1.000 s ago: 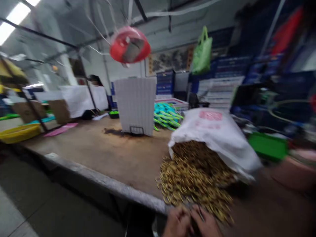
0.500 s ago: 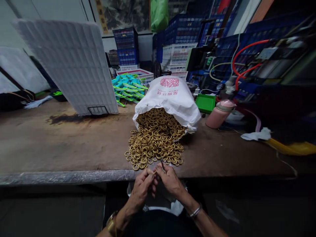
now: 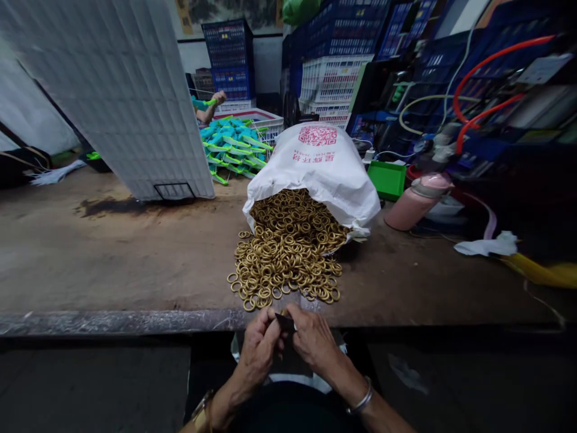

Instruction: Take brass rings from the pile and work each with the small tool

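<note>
In my right hand (image 3: 318,340), fingers pinched, is a small dark blade (image 3: 283,321) pointing left toward the other hand. My left hand (image 3: 259,347) is closed close beside it, thumb against forefinger, on what looks like a gold ring, mostly hidden by the fingers. Both hands meet just off the table's front edge. Beyond them, a heap of gold rings (image 3: 283,264) spreads over the table (image 3: 180,258). It spills from the mouth of a white woven sack (image 3: 315,159) lying on its side with red print.
A tall whitish ribbed panel (image 3: 144,108) stands at left. Behind the sack are teal-and-green parts (image 3: 234,147) and a co-worker's hand (image 3: 219,98). To the right are a green tray (image 3: 387,179), a pink bottle (image 3: 417,201) and red hoses (image 3: 489,117). Stacked crates (image 3: 336,78) stand behind.
The view has tilted down and come slightly closer. In my right hand the blade has swung from pointing up to lying across toward my left fingers. A co-worker's hand has appeared behind the panel.
</note>
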Demonstrator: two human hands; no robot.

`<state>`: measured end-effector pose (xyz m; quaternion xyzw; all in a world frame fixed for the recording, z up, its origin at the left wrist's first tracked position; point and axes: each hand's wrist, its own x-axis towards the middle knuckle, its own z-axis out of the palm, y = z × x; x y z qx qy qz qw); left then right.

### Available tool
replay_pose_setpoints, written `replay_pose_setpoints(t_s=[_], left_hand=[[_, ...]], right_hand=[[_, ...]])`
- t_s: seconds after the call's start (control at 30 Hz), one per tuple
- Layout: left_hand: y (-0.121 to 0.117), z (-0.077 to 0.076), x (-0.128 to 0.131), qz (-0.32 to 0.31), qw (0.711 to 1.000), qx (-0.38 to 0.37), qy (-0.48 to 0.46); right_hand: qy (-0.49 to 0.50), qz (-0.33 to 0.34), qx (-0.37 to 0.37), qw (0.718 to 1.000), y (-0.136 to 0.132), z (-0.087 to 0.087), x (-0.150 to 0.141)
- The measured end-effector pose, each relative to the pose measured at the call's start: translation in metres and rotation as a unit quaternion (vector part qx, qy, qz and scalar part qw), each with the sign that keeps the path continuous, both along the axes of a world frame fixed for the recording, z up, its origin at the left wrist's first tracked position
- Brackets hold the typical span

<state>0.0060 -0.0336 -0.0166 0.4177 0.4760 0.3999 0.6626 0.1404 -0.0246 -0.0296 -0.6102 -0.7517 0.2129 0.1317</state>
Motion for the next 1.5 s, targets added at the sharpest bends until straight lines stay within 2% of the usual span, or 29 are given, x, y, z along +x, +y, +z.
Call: replay_pose_setpoints(t_s=[0.1, 0.2, 0.37, 0.57, 0.77, 0.87, 0.97, 1.07, 1.17, 1.27, 1.4, 1.5], left_hand=[[-0.007, 0.004, -0.001, -0.03, 0.999, 0.008, -0.016], [-0.011, 0.003, -0.001, -0.072, 0.993, -0.022, -0.092], [-0.006, -0.003, -0.002, -0.012, 0.976, -0.107, -0.188], [-0.003, -0.003, -0.009, 0.007, 0.951, -0.161, -0.263], [0.0, -0.012, -0.013, 0.012, 0.918, -0.233, -0.32], [0.005, -0.013, -0.014, 0.03, 0.924, -0.23, -0.303], [0.011, -0.01, -0.014, 0.046, 0.948, -0.187, -0.253], [0.017, -0.007, -0.012, 0.071, 0.971, -0.124, -0.192], [0.021, -0.006, -0.009, 0.071, 0.985, -0.079, -0.139], [0.023, -0.003, -0.005, 0.04, 0.994, -0.04, -0.098], [0.023, 0.001, -0.002, 0.009, 0.998, -0.037, -0.047], [0.022, 0.005, -0.002, 0.025, 1.0, -0.019, 0.0]], right_hand=[[-0.06, -0.05, -0.001, 0.997, 0.006, -0.005, 0.008], [-0.06, -0.077, 0.017, 0.995, 0.011, -0.01, 0.013], [0.035, -0.05, 0.063, 0.996, 0.018, -0.011, 0.001], [-0.046, -0.047, 0.037, 0.997, 0.026, -0.007, -0.017], [-0.109, -0.064, 0.05, 0.991, 0.03, -0.015, -0.022], [-0.105, -0.063, 0.064, 0.99, 0.031, -0.019, -0.021], [-0.028, -0.073, 0.069, 0.995, 0.034, -0.019, -0.014], [0.14, -0.095, 0.038, 0.985, 0.036, -0.013, -0.001], [0.317, -0.087, -0.04, 0.944, 0.034, -0.005, 0.009], [0.428, -0.067, -0.13, 0.892, 0.027, 0.003, 0.011], [0.51, -0.07, -0.215, 0.83, 0.02, 0.007, 0.007], [0.527, -0.08, -0.215, 0.818, 0.019, 0.007, 0.004]])
